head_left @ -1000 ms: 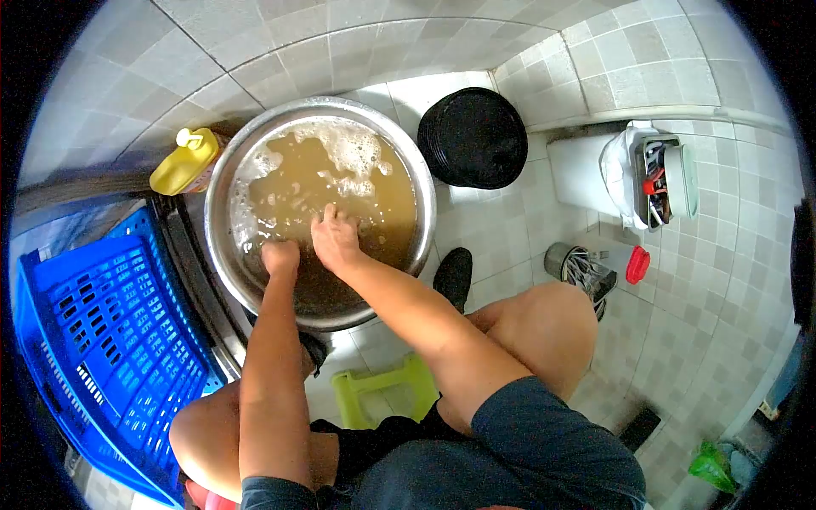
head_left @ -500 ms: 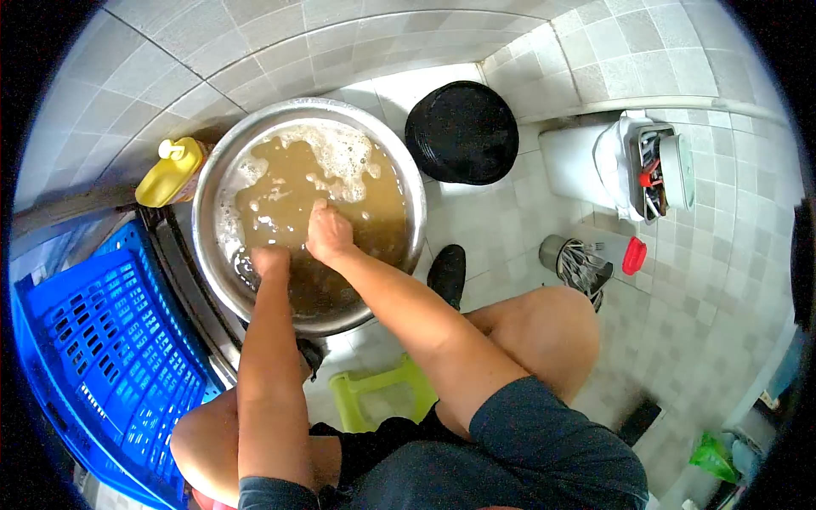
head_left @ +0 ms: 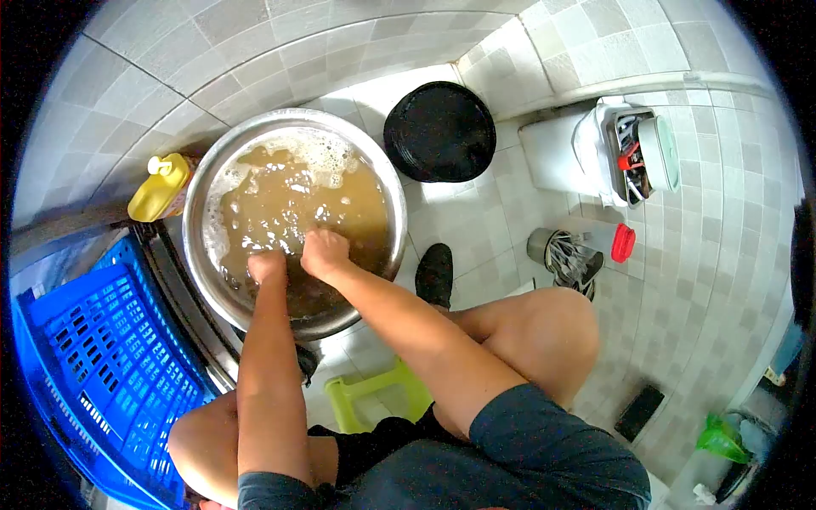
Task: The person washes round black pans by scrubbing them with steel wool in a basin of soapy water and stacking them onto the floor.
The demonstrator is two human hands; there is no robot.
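Note:
A large round metal basin [head_left: 197, 183] holds cloudy brown water [head_left: 280, 200] with white foam along its far side. Both of my hands are at the water's surface, inside the near half of the basin. My left hand [head_left: 268, 265] is curled closed, its fingertips down in the water. Just to its right, my right hand [head_left: 325, 252] is closed in a fist, knuckles above the surface. Whatever the fingers grip is hidden by the murky water.
A blue plastic crate [head_left: 110, 365] stands at left, near a yellow bottle [head_left: 160, 191]. Beyond the basin's right rim is a black round tub [head_left: 439, 132]. Further right are a white bin [head_left: 557, 153] and a metal container of cutlery [head_left: 541, 245]. A green stool [head_left: 374, 395] is below me.
My right hand has come down and nearer to me in the basin. My left hand shows more above the water. The whole view has shifted slightly.

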